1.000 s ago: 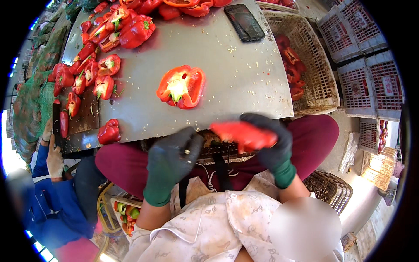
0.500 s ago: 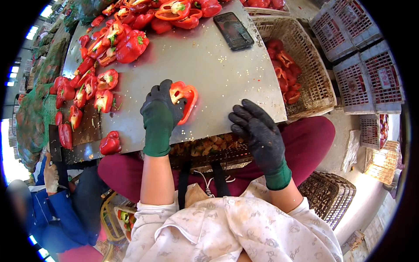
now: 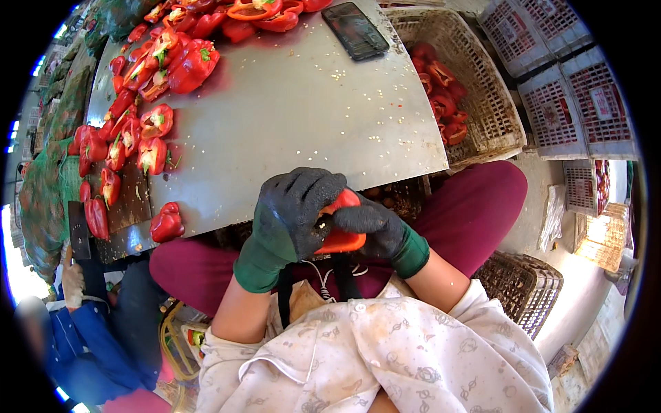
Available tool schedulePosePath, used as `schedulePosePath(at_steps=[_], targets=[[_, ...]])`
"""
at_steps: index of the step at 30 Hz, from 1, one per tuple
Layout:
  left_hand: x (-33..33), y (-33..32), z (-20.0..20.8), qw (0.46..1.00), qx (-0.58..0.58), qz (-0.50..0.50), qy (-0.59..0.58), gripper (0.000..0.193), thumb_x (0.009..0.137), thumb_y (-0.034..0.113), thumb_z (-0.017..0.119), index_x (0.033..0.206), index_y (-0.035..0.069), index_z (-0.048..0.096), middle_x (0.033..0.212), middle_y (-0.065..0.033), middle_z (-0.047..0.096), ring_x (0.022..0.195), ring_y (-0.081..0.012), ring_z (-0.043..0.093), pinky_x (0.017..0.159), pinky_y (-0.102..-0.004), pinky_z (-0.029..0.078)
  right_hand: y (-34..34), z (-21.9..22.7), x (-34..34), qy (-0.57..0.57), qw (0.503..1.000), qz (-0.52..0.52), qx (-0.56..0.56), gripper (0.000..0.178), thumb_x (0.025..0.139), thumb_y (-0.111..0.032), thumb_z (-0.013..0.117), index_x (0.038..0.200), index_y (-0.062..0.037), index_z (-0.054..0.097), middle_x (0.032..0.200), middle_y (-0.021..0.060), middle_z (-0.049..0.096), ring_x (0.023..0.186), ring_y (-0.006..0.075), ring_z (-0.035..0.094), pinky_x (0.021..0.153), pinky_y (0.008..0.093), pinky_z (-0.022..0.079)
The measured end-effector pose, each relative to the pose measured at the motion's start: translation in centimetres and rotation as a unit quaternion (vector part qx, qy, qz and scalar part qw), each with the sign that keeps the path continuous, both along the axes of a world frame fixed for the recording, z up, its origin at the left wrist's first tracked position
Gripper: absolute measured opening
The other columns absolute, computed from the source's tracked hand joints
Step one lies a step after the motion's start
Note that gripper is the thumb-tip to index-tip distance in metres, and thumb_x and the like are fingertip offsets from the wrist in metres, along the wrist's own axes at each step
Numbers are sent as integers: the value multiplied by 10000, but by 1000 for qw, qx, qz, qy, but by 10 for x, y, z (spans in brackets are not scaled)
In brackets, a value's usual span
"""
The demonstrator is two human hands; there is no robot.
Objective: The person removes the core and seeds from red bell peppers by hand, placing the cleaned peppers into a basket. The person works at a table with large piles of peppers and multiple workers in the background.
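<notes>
Between my gloved hands, above my lap at the table's near edge, is a cut red bell pepper half (image 3: pixel 343 239), its hollow side partly hidden by fingers. My left hand (image 3: pixel 296 206), in a black and green glove, is closed round its left side. My right hand (image 3: pixel 375 224) grips it from the right, the thumb lying across the opening. On the metal table (image 3: pixel 275 124), several halved red peppers (image 3: pixel 155 141) lie at the left with cores and stems showing. One more pepper piece (image 3: pixel 167 222) rests alone by the near left edge.
A dark phone (image 3: pixel 354 31) lies at the table's far right. Beyond that edge stands a plastic crate (image 3: pixel 492 103) with red pepper pieces. Stacked grey crates (image 3: pixel 578 103) are farther right. A co-worker in a blue sleeve (image 3: pixel 103 351) sits at lower left, near a wide blade (image 3: pixel 79 230).
My left hand has brought the pepper half from the table toward me, over my lap. My right hand has come left and closed on it too. The view has shifted slightly.
</notes>
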State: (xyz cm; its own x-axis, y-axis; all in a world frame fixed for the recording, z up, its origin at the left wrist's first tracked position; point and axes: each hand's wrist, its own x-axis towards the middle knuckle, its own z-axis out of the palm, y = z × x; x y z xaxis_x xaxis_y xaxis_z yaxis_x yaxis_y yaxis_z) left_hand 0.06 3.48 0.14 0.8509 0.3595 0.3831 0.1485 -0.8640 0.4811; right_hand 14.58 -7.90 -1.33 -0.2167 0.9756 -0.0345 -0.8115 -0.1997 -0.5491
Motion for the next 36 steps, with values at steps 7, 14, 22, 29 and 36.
schedulePosePath(at_steps=[7,14,22,29,36], targets=[[1,-1,3,993,-14,72,-93,570,663,242,755,1198,76,652,1028,-143,661,917,-357,651,804,-452,519,1,-19,-26,-16,996,-69,-50,602,921,-198,659,1447,-50,407,1338,76,506,1224,176,502,1059,354,422],[-8,-20,-35,965,-35,257,39,498,749,222,695,1202,43,591,1042,-167,644,955,-382,632,760,-492,534,-1,-16,-39,-318,911,-263,8,1072,739,-232,877,1550,-27,207,1511,158,392,1390,278,398,1170,424,321],[-10,-7,-36,977,13,186,-99,552,711,290,730,1180,33,594,1059,-146,662,987,-379,639,771,-495,535,4,2,-45,-445,828,-322,116,958,768,-287,854,1496,-23,289,1483,174,408,1388,312,402,1159,431,342],[-13,-14,-20,976,-45,132,-167,743,799,565,612,1228,-41,586,1055,-257,656,934,-470,625,809,-536,513,-2,-11,-42,-335,882,-298,148,963,762,-135,868,1517,-71,274,1470,160,455,1367,292,439,1143,471,359],[-23,-12,-3,983,-67,55,-159,460,840,333,662,1175,18,636,1045,-238,660,914,-460,624,792,-518,518,-18,13,-32,-286,928,-217,104,1027,733,-79,882,1537,-66,244,1477,144,451,1351,259,448,1129,432,390]])
